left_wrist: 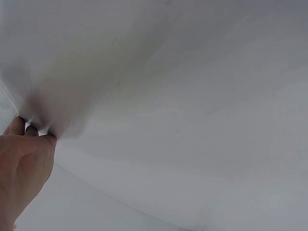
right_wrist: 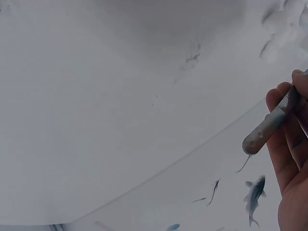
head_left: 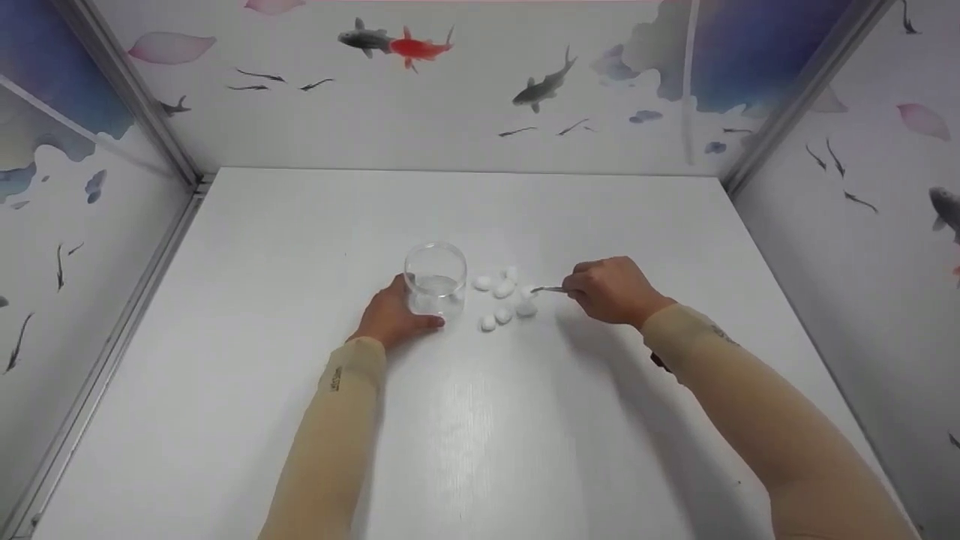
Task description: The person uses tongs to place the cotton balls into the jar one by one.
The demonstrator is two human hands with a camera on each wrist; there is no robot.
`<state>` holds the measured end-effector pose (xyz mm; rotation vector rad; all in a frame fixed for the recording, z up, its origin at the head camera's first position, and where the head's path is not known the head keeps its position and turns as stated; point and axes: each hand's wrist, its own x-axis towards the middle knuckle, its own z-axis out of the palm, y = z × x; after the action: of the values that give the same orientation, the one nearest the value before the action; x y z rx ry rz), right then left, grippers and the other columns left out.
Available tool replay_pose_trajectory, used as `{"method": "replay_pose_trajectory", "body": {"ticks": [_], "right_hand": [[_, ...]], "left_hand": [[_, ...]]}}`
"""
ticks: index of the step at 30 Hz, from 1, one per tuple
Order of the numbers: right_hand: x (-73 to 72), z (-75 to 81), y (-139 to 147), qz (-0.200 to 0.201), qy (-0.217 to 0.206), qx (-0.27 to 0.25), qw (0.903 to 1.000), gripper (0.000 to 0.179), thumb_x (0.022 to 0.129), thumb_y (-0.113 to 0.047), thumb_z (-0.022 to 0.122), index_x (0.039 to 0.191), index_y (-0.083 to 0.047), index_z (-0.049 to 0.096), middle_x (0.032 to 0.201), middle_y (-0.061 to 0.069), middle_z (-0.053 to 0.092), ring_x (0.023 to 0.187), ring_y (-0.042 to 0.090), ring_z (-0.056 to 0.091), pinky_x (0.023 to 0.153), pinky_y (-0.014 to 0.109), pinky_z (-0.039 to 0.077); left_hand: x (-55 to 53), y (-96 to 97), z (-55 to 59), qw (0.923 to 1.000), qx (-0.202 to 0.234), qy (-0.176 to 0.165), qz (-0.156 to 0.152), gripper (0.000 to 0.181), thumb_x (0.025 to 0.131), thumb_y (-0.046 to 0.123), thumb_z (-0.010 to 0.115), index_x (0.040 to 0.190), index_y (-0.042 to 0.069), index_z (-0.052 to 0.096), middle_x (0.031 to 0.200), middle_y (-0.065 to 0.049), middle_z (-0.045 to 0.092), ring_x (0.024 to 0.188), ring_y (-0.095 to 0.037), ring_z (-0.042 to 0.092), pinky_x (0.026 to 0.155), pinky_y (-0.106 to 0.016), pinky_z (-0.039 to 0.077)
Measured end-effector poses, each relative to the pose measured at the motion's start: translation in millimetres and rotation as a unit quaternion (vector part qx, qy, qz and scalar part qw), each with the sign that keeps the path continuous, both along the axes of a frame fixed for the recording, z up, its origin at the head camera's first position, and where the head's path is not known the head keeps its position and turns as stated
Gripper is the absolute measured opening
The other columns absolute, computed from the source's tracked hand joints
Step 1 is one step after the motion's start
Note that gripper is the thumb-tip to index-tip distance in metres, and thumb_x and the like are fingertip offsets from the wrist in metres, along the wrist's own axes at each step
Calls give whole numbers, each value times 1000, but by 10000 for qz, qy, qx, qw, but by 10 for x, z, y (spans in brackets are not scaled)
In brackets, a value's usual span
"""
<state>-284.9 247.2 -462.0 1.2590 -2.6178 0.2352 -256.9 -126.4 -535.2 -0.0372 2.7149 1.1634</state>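
A clear round jar [head_left: 436, 292] stands upright on the white table, its mouth facing up. My left hand [head_left: 394, 313] grips its left side, thumb across the front and fingers behind; in the left wrist view only part of this hand [left_wrist: 29, 159] shows. Several white, cotton-like balls [head_left: 503, 289] lie loosely to the right of the jar. My right hand [head_left: 611, 289] holds a slim metal utensil [head_left: 553, 289], its tip right at the rightmost balls. The right wrist view shows the utensil's rounded handle end [right_wrist: 262, 132] sticking out past the fingers; its working tip is hidden there.
The white table [head_left: 465, 420] ends at a back wall panel [head_left: 450, 135] painted with fish. Similar panels rise along its left and right sides. Beige sleeves [head_left: 326, 435] cover both forearms.
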Motion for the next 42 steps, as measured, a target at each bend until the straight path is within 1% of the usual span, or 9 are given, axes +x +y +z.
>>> {"method": "replay_pose_trajectory", "body": {"ticks": [7, 12, 16, 19, 26, 31, 35, 38, 42], "right_hand": [[-93, 57, -132, -81, 59, -48, 9999, 12, 86, -3, 73, 90, -12, 79, 79, 1, 71, 65, 16, 67, 56, 35, 58], [-179, 225, -342, -82, 167, -134, 9997, 11, 87, -3, 72, 89, -12, 79, 79, 1, 70, 64, 18, 67, 54, 37, 57], [-248, 364, -595, 28, 287, -235, 9993, 10, 88, -4, 72, 90, -11, 79, 78, 2, 70, 64, 18, 66, 54, 37, 57], [-281, 419, -798, 155, 340, -291, 9989, 10, 89, -6, 71, 92, -10, 79, 80, 2, 71, 65, 18, 67, 56, 37, 57], [-304, 397, -1107, 342, 241, -127, 9990, 13, 89, -4, 70, 92, -12, 80, 78, 1, 70, 63, 17, 65, 54, 36, 56], [-295, 357, -1163, 408, 137, 78, 9990, 14, 89, -4, 70, 93, -11, 80, 79, 0, 71, 64, 17, 65, 56, 35, 56], [-281, 368, -1157, 460, 128, 153, 9987, 14, 89, -5, 70, 95, -11, 80, 81, 1, 72, 66, 17, 67, 59, 36, 57], [-276, 389, -1098, 477, 177, 143, 9986, 13, 88, -5, 71, 96, -11, 80, 81, 1, 72, 66, 18, 67, 59, 37, 57], [-288, 415, -924, 408, 292, -4, 9987, 12, 87, -4, 73, 95, -10, 79, 81, 3, 71, 64, 19, 66, 56, 38, 57]], "left_hand": [[-8, 9, 24, 9999, -64, -94, -18, 112, 71, 46, 89, 155, 6, 28, 152, -18, 42, 140, -36, 37, 118, -46, 27], [-7, -3, 15, 9999, -69, -143, -3, 115, 70, 50, 89, 157, 9, 26, 154, -15, 40, 142, -34, 34, 119, -47, 24], [-5, -13, -7, 9999, -83, -132, 31, 117, 69, 52, 89, 157, 10, 25, 154, -14, 41, 142, -35, 34, 119, -48, 24], [-4, -10, -17, 9999, -83, -110, 57, 115, 68, 51, 89, 157, 10, 27, 153, -14, 42, 141, -35, 35, 119, -48, 25], [-35, -3, -40, 10000, -65, -54, -11, 113, 69, 49, 89, 156, 11, 29, 151, -13, 45, 140, -34, 38, 118, -48, 27], [-50, 2, -40, 10000, 29, -26, 3, 114, 67, 49, 91, 155, 11, 31, 150, -12, 46, 139, -32, 40, 118, -46, 28], [-43, 9, -32, 10000, 13, -6, 27, 115, 66, 50, 91, 155, 11, 31, 150, -13, 46, 139, -32, 40, 118, -46, 28], [-30, 11, -24, 10000, -1, -35, 37, 115, 66, 49, 91, 155, 10, 30, 151, -15, 45, 139, -34, 40, 118, -48, 28], [-25, -4, -16, 9999, -105, -92, 51, 116, 67, 52, 90, 156, 10, 28, 152, -14, 43, 141, -34, 36, 118, -48, 26]]}}
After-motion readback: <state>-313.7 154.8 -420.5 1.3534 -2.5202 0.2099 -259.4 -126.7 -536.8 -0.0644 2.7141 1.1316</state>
